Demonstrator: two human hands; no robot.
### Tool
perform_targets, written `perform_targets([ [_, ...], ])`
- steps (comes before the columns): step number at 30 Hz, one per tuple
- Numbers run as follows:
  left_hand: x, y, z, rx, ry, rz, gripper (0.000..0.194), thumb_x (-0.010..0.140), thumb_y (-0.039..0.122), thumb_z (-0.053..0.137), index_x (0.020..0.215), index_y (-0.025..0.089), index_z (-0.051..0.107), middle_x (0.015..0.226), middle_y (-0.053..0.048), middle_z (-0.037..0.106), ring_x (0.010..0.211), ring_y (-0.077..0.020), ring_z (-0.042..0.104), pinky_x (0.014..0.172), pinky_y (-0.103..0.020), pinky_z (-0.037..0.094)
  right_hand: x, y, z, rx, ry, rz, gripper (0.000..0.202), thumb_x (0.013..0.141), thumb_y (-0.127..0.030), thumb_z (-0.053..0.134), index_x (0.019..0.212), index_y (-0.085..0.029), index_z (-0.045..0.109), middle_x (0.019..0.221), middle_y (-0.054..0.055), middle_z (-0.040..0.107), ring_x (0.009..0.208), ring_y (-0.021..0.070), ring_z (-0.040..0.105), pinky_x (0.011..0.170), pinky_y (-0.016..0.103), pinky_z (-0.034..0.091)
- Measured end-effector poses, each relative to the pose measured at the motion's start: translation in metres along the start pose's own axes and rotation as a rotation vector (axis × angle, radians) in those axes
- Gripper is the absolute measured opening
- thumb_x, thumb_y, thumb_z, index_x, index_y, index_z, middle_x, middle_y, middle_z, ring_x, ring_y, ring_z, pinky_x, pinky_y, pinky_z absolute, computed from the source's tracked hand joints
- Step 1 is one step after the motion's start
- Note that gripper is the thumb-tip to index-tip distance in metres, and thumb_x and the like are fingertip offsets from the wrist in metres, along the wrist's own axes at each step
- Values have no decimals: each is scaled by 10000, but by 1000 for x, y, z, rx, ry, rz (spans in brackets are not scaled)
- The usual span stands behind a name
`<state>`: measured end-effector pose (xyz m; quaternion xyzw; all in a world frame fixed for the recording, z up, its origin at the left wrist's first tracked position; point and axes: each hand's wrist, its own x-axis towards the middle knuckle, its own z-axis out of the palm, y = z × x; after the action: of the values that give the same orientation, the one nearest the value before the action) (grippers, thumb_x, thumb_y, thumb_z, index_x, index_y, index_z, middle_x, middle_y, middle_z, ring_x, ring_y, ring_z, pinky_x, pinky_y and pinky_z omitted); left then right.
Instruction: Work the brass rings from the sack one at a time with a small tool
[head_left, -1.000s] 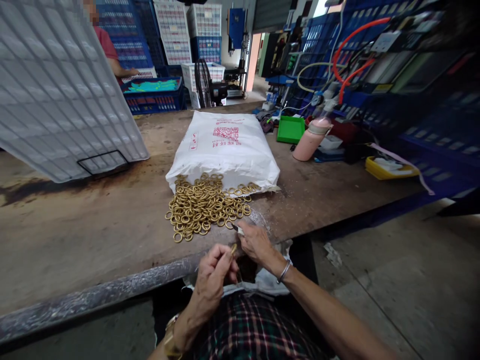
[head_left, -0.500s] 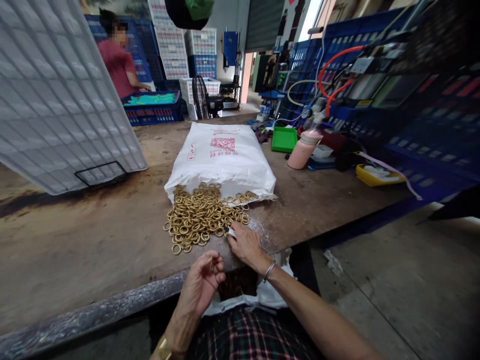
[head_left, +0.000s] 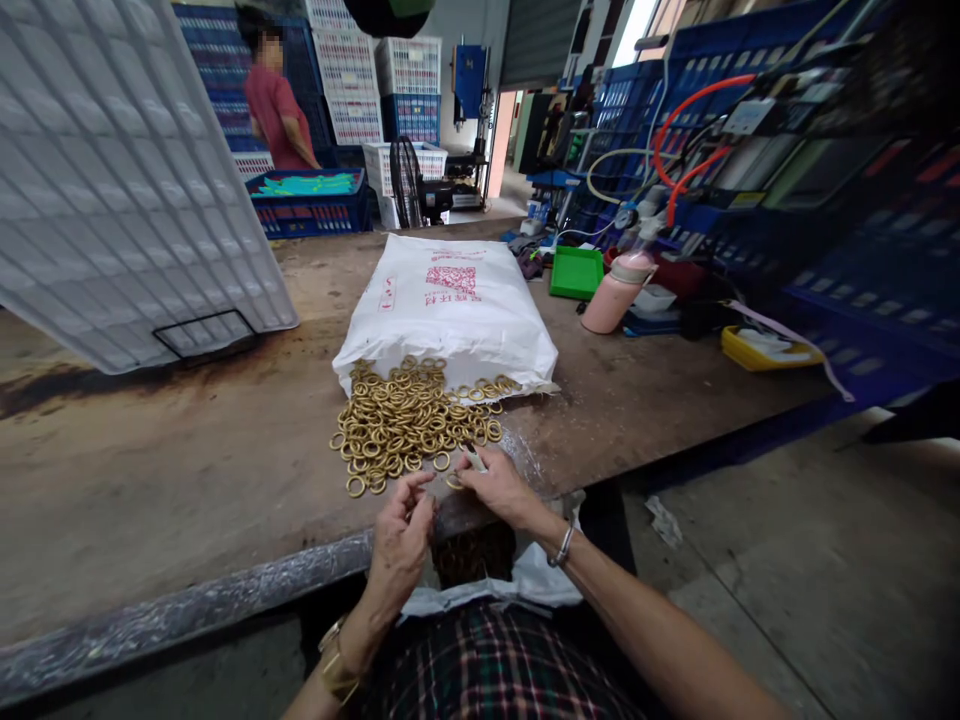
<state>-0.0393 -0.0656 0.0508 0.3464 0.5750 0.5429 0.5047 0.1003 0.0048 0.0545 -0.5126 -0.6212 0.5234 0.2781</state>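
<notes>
A heap of brass-coloured rings spills from the mouth of a white woven sack onto the table. At the heap's near right edge, my right hand is closed around a small, slim tool with a pale handle and a dark tip; its exact kind is too small to tell. One ring lies at that hand's thumb and fingertips. My left hand is just left of it, above the table edge, index finger stretched toward that ring and the other fingers bent; I see nothing held in it.
Below the table edge, at my lap, an open white sack holds dark brown contents. A white plastic crate stands tilted at left. A pink bottle, green tray and yellow tray sit right. A co-worker stands behind.
My left hand has moved up toward the right hand, its curled fingers now opening with the index extended. A ring now shows beside my right thumb. The co-worker has turned and straightened.
</notes>
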Motion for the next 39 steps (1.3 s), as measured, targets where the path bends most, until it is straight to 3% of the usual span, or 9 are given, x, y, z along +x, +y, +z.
perform_targets([
  [5, 1, 3, 0, 159, -111, 241, 190, 739, 252, 599, 894, 180, 680, 851, -45, 691, 776, -164, 614, 730, -264, 460, -12, -15, 6, 395, -252, 249, 140, 625, -265, 536, 726, -208, 457, 510, -116, 394, 363, 33, 204, 378, 190, 147],
  [8, 0, 1, -1, 175, -122, 255, 165, 775, 263, 562, 872, 181, 667, 783, -32, 696, 720, -158, 618, 707, -266, 465, -15, -17, 10, 461, -315, 285, 173, 640, -288, 547, 758, -211, 447, 540, -103, 462, 342, 21, 200, 360, 186, 117],
  [13, -1, -2, -6, 287, -77, 308, 144, 804, 255, 532, 797, 185, 658, 677, 2, 664, 638, -134, 584, 638, -234, 444, -15, -13, 13, 300, -223, 125, 208, 773, -395, 489, 738, -191, 494, 559, -64, 500, 383, 39, 277, 390, 195, 196],
  [17, -1, -1, -6, 337, -64, 355, 139, 788, 238, 538, 761, 184, 663, 677, 1, 659, 642, -132, 577, 648, -233, 434, -15, -12, 12, 138, -176, -37, 221, 795, -352, 489, 662, -176, 505, 585, -41, 499, 506, 70, 372, 480, 202, 278],
  [21, -2, 1, -4, 215, -120, 192, 157, 769, 303, 574, 716, 166, 628, 626, 6, 608, 578, -113, 527, 575, -216, 404, -13, -14, 13, 69, -153, -75, 198, 778, -290, 454, 613, -180, 451, 573, -49, 426, 538, 82, 352, 506, 212, 281],
  [27, -6, 3, -4, -69, -258, -151, 331, 772, 489, 571, 696, 170, 527, 493, 85, 406, 384, -36, 240, 388, -176, 172, -11, -12, 13, -10, -124, -126, 226, 797, -328, 442, 619, -189, 429, 574, -53, 388, 542, 91, 340, 512, 215, 278],
  [31, -7, 3, -4, -132, -231, -167, 347, 764, 502, 587, 692, 172, 506, 501, 85, 395, 392, -35, 246, 388, -175, 162, -13, -7, 11, -121, -55, -174, 204, 847, -290, 390, 710, -188, 503, 630, -15, 511, 573, 114, 432, 566, 226, 327],
  [36, -8, 3, -3, -113, -196, -133, 375, 761, 531, 575, 692, 169, 507, 491, 85, 380, 398, -38, 248, 398, -175, 177, -21, 1, 11, -555, -134, -327, 151, 768, -130, 419, 781, -199, 553, 646, 0, 547, 581, 128, 443, 570, 242, 274],
  [39, -8, 4, -3, -86, -169, -127, 400, 732, 560, 586, 685, 172, 500, 487, 87, 383, 399, -40, 250, 398, -176, 186, -24, 4, 14, -667, -120, -349, 169, 749, -115, 426, 807, -196, 563, 672, 8, 575, 604, 136, 470, 573, 252, 254],
])
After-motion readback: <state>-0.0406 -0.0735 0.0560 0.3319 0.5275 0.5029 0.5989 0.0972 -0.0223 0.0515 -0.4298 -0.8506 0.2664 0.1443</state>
